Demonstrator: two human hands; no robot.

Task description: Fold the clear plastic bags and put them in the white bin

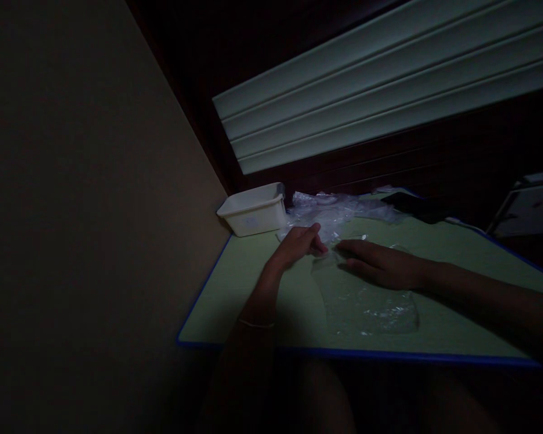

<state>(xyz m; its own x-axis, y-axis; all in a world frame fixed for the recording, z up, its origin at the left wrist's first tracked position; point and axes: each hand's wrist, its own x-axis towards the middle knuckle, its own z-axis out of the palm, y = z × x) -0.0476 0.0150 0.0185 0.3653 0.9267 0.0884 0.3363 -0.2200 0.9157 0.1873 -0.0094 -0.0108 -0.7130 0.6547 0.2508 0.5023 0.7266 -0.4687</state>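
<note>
A clear plastic bag point(362, 307) lies flat and crinkled on the green tabletop, its near end catching the light. At its far left corner is my left hand point(298, 242), fingers curled together in a pinch on the bag's edge. My right hand point(382, 264) rests over the upper part of the bag, palm down with fingers stretched toward the left hand. Just beyond both hands spreads a loose heap of clear plastic bags point(330, 211). The dim light blurs fine detail at the fingertips.
A white plastic bin point(256, 212) stands at the back left of the green table point(248, 277), near the wall. A dark item point(416, 207) lies at the back right. Blue trim edges the table. Behind it is a dark wooden panel with pale slats point(344, 84).
</note>
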